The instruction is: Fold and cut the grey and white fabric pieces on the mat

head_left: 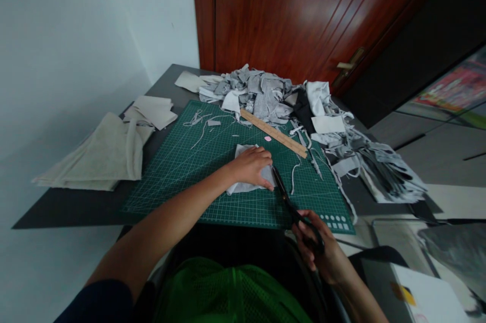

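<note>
My left hand lies over a small light grey piece of fabric on the green cutting mat. Its thumb is spread away from the fingers, and it presses the piece down, hiding much of it. In my right hand is a pair of black scissors, my fingers through the handles. The blades point away from me, their tips at the right edge of the fabric. Whether they have cloth between them I cannot tell.
A wooden ruler and a pink chalk piece lie on the mat among thread scraps. Behind rises a heap of grey fabric scraps. Folded fabric is stacked at right; beige cloth lies at left by the wall.
</note>
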A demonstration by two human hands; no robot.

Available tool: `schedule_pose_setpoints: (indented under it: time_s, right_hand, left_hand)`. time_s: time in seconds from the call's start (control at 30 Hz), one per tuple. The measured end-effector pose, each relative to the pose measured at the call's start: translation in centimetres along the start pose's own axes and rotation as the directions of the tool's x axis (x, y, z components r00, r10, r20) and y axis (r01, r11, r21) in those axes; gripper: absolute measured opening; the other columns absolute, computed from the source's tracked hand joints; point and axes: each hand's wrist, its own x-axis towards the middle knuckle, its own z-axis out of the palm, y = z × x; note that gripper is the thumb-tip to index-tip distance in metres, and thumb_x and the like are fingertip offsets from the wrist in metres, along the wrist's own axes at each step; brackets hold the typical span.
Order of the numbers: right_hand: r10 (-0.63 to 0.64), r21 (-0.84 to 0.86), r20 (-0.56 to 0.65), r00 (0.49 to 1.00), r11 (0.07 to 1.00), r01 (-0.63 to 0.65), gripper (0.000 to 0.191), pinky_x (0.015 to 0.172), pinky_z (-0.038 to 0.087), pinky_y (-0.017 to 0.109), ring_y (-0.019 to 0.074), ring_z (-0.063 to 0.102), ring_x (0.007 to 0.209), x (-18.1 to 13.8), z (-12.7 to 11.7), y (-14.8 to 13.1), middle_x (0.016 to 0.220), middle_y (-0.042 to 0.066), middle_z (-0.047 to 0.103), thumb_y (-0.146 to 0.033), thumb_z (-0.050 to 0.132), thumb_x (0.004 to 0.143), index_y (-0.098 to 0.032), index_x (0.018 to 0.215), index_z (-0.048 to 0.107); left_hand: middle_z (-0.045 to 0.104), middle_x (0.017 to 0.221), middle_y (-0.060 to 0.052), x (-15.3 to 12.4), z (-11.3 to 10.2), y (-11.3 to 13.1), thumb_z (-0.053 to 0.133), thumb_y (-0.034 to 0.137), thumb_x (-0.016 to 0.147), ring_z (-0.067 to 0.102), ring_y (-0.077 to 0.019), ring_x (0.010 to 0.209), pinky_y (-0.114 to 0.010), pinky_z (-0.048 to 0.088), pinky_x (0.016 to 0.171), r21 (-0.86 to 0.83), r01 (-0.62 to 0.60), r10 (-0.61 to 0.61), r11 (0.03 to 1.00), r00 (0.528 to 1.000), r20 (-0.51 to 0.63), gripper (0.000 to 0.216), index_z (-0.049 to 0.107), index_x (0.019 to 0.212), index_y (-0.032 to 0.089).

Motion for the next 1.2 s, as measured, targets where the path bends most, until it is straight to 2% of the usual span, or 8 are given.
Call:
schedule_pose_setpoints:
  time_s: [0.2,0.37,0.43,0.53,0.63,0.83,1.07,1.2]
  right_hand:
    - [-0.103,-0.072,0.020,0.995,0.992,0.104,0.054,0.028,0.034,0.015,0.0039,0.038,0.035,0.9,-1.6,-1.6,0.068,-0.007,0.058,-0.058,0.082,0.075,-0.028,0.105,0.048]
    - [-0.382,-0.313,0.044,0.923,0.872,0.376,0.048,0.032,0.034,0.020,0.0083,0.040,0.037,5.4,-2.9,-6.3,0.068,-0.008,0.057,-0.054,0.074,0.083,-0.030,0.112,0.045]
    - [-0.490,-0.575,0.066,0.869,0.693,0.435,0.040,0.039,0.039,0.024,0.0134,0.050,0.043,8.7,-3.1,-8.8,0.071,-0.005,0.061,-0.045,0.070,0.087,-0.028,0.114,0.046]
    - [-0.621,-0.910,0.136,0.772,0.231,0.345,0.040,0.059,0.045,0.030,0.0232,0.068,0.070,14.3,-3.0,-12.6,0.085,0.005,0.072,-0.024,0.067,0.084,-0.022,0.121,0.052]
    - [-0.635,-0.985,0.122,0.763,0.015,0.170,0.042,0.064,0.042,0.029,0.0264,0.071,0.079,19.5,-2.7,-14.9,0.089,0.009,0.076,-0.018,0.065,0.084,-0.018,0.125,0.054]
    - [-0.651,-0.983,0.133,0.748,0.012,0.185,0.049,0.069,0.047,0.030,0.0259,0.072,0.083,25.1,-3.8,-14.3,0.093,0.012,0.078,-0.010,0.062,0.082,-0.012,0.131,0.057]
    - [-0.635,-0.960,0.219,0.741,-0.006,0.278,0.032,0.092,0.053,0.039,0.0295,0.071,0.101,26.0,-6.7,-13.3,0.108,0.015,0.077,-0.014,0.062,0.080,-0.015,0.110,0.075]
    - [-0.764,-0.911,0.282,0.580,-0.023,0.412,0.028,0.102,0.048,0.049,0.0341,0.065,0.114,24.4,-3.3,-12.8,0.120,0.019,0.072,-0.021,0.057,0.092,-0.015,0.111,0.075]
  left_hand:
    - [0.068,0.114,-0.008,-0.2,-0.1,-0.7,0.076,0.066,0.078,0.058,-0.0292,0.112,-0.041,0.039,0.100,-0.058,-0.001,0.002,0.998,1.000,0.009,0.056,0.070,0.108,0.020]
    - [0.067,0.126,-0.010,-0.4,-0.2,-1.3,0.075,0.064,0.080,0.058,-0.0305,0.120,-0.042,0.040,0.102,-0.100,-0.046,0.047,0.994,0.999,0.009,0.058,0.069,0.117,0.019]
    - [0.067,0.131,-0.012,-0.5,-0.3,-1.4,0.075,0.063,0.082,0.057,-0.0317,0.124,-0.043,0.041,0.102,-0.100,-0.050,0.053,0.994,0.998,0.023,0.060,0.067,0.121,0.018]
    - [0.067,0.133,-0.010,-0.6,-0.5,-1.6,0.075,0.061,0.082,0.055,-0.0317,0.128,-0.045,0.040,0.105,-0.111,-0.044,0.049,0.993,0.998,0.040,0.060,0.066,0.124,0.019]
    - [0.068,0.132,-0.008,-0.5,-0.7,-2.0,0.076,0.059,0.082,0.057,-0.0306,0.127,-0.045,0.040,0.106,-0.131,-0.055,0.063,0.990,0.997,0.054,0.057,0.067,0.125,0.022]
    - [0.067,0.137,-0.006,-0.6,-0.9,-2.0,0.073,0.050,0.086,0.055,-0.0304,0.131,-0.048,0.039,0.108,-0.144,-0.050,0.064,0.988,0.993,0.098,0.047,0.067,0.126,0.026]
    - [0.059,0.148,-0.011,-0.8,-0.2,-1.6,0.063,0.046,0.096,0.044,-0.0320,0.145,-0.049,0.033,0.117,-0.105,-0.084,0.097,0.991,0.987,0.131,0.050,0.061,0.138,0.019]
    - [0.063,0.144,-0.009,-0.7,0.0,-1.4,0.058,0.043,0.099,0.046,-0.0294,0.144,-0.045,0.034,0.116,-0.064,-0.081,0.089,0.995,0.988,0.124,0.042,0.062,0.135,0.021]
